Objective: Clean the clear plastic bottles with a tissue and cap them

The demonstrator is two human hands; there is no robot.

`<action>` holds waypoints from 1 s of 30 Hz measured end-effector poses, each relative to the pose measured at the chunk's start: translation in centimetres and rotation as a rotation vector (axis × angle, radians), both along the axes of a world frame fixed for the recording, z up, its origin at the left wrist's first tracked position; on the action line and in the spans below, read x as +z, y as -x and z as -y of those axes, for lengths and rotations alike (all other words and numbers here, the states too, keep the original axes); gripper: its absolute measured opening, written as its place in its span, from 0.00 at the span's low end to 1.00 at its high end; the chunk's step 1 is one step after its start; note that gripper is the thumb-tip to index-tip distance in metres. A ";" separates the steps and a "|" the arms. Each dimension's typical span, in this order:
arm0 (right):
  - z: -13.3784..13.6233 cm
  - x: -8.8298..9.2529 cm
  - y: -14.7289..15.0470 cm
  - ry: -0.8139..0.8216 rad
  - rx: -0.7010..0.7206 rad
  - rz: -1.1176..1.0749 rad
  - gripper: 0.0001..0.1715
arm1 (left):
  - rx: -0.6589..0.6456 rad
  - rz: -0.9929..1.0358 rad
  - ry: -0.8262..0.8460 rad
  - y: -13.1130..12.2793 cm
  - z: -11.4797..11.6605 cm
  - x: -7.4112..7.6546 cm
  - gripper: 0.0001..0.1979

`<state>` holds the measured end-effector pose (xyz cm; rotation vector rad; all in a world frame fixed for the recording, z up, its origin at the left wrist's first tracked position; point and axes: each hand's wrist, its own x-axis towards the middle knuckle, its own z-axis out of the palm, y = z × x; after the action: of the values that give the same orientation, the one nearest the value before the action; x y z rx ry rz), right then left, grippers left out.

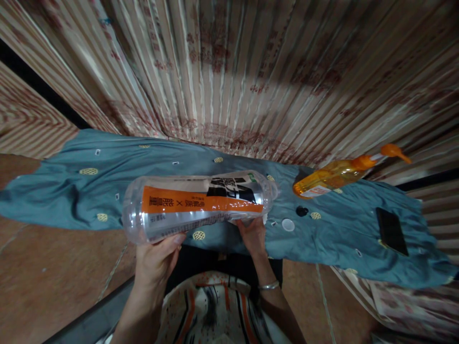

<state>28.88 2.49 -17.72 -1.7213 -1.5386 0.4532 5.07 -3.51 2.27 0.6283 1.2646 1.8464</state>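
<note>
A large clear plastic bottle (201,206) with an orange, black and white label lies sideways in the air, its base at the left and its neck at the right. It looks empty. My left hand (158,255) is closed on its underside close to the base, the thumb showing along the near side. Close to the neck end, my right hand (253,235) grips the bottle from below; its fingertips are hidden behind the plastic. A bit of something white shows beside the right fingers, too small to name.
Right of the bottle, an orange pump bottle (328,177) stands on the blue-green patterned cloth (340,234). Nearby lie a small black cap-like piece (301,210) and a round whitish disc (288,224). A dark phone (391,230) rests farther right. A pleated curtain (229,81) hangs behind.
</note>
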 end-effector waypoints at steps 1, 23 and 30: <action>0.0 0.0 0.0 0.002 -0.001 0.002 0.33 | 0.002 0.008 0.005 0.0 0.0 0.0 0.28; 0.2 -0.5 0.1 0.003 -0.009 0.027 0.24 | 0.029 0.065 0.048 -0.1 0.3 -0.3 0.28; 0.1 -0.2 0.1 0.011 -0.018 0.015 0.27 | 0.016 0.069 0.024 -0.2 0.0 -0.2 0.29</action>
<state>28.76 2.35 -17.89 -1.7487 -1.5331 0.4413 5.25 -3.47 2.08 0.5389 1.2485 1.8469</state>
